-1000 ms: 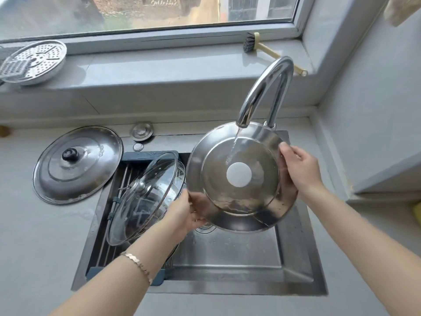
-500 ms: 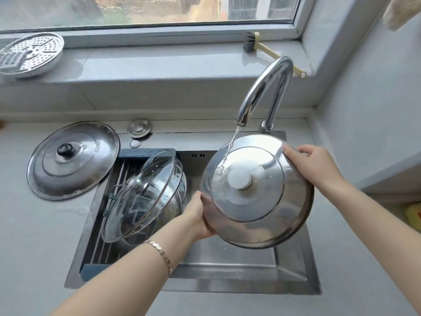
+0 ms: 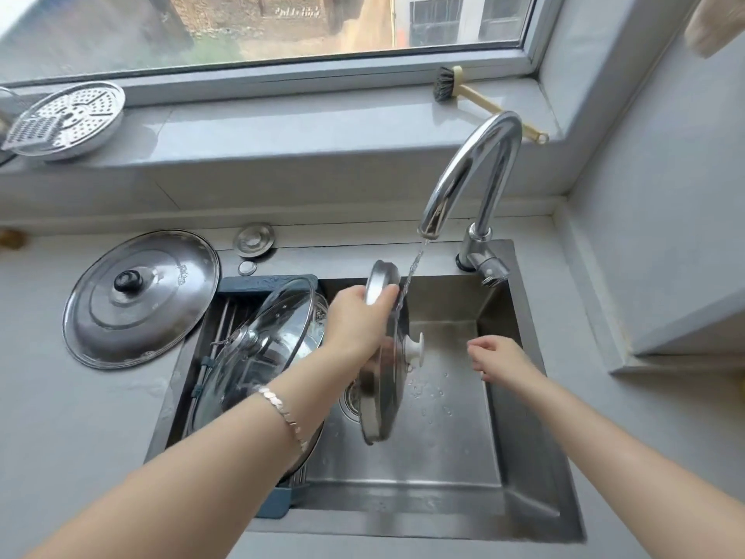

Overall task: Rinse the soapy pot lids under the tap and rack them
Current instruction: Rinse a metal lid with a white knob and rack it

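My left hand (image 3: 356, 322) grips the top rim of a steel pot lid (image 3: 383, 391), which stands on edge over the sink (image 3: 443, 470) with its white knob (image 3: 417, 349) facing right. Water runs from the tap (image 3: 463, 187) onto the lid's upper edge. My right hand (image 3: 498, 357) hovers to the right of the lid, fingers loosely curled, holding nothing. Glass lids (image 3: 258, 353) lean in the blue-framed rack (image 3: 225, 316) over the sink's left half. A large steel lid (image 3: 141, 296) with a black knob lies flat on the counter to the left.
A small round sink plug (image 3: 254, 240) lies behind the rack. A perforated steamer plate (image 3: 66, 119) and a dish brush (image 3: 475, 94) rest on the windowsill. The wall and a ledge close in on the right.
The steel lid turned from facing me to standing edge-on. My right hand let go of it and dropped to the right; my left hand shifted to the lid's top rim.
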A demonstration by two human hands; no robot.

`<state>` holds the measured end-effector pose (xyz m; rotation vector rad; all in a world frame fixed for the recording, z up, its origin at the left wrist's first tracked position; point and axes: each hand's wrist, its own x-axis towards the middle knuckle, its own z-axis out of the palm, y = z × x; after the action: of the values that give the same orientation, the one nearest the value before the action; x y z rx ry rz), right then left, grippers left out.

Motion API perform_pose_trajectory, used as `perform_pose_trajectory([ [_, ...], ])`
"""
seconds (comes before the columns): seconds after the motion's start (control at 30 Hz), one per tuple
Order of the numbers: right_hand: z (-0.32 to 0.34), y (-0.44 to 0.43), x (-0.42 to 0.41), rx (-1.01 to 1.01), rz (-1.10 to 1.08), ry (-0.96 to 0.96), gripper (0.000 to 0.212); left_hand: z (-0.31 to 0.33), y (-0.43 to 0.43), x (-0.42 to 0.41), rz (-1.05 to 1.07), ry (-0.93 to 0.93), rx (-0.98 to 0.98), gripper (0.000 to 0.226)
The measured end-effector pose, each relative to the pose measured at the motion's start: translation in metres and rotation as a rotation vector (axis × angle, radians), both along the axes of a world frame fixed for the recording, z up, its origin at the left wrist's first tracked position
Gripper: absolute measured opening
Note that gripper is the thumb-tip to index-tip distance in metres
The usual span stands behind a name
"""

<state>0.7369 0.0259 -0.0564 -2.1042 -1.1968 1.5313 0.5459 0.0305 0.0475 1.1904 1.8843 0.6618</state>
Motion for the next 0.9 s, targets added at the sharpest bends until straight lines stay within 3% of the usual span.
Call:
perform_pose_trajectory([
  [0.1,0.020,0.012,0.005,0.141,-0.073,-0.121,0.042,0.000,0.012,0.021,-0.190,0.120,-0.040,0.043],
  [0.2,0.025,0.029,0.006,0.229,-0.135,-0.056,0.053,0.003,0.019,0.032,-0.313,0.222,-0.012,0.041],
  [0.27,0.023,0.040,0.002,0.257,-0.156,0.016,0.048,0.007,0.018,0.033,-0.357,0.271,0.018,0.041],
  [0.33,0.018,0.048,-0.006,0.290,-0.206,0.065,0.019,0.009,0.015,0.029,-0.382,0.279,0.035,0.043],
  [0.37,0.017,0.052,-0.010,0.300,-0.237,0.059,0.016,0.009,0.014,0.026,-0.383,0.269,0.039,0.043],
  [0.47,0.015,0.063,-0.024,0.300,-0.290,0.098,0.034,0.009,0.009,0.016,-0.351,0.204,0.046,0.040],
  [0.57,0.021,0.067,-0.033,0.269,-0.355,0.185,0.023,0.010,0.007,0.009,-0.295,0.160,0.030,0.040],
  [0.6,0.025,0.063,-0.033,0.257,-0.333,0.191,0.024,0.010,0.005,0.006,-0.277,0.152,0.023,0.041],
  [0.67,0.028,0.049,-0.030,0.221,-0.195,0.164,0.053,0.011,0.001,0.002,-0.246,0.126,0.019,0.041],
  [0.73,0.031,0.025,-0.031,0.166,-0.019,0.146,0.068,0.013,-0.006,-0.003,-0.210,0.048,0.023,0.038],
  [0.8,0.034,-0.001,-0.039,0.063,0.100,0.231,0.066,0.019,-0.014,-0.005,-0.162,-0.085,0.003,0.035],
  [0.9,0.038,-0.031,-0.051,0.018,0.086,0.395,0.049,0.028,-0.026,-0.007,-0.169,-0.156,0.009,0.040],
])
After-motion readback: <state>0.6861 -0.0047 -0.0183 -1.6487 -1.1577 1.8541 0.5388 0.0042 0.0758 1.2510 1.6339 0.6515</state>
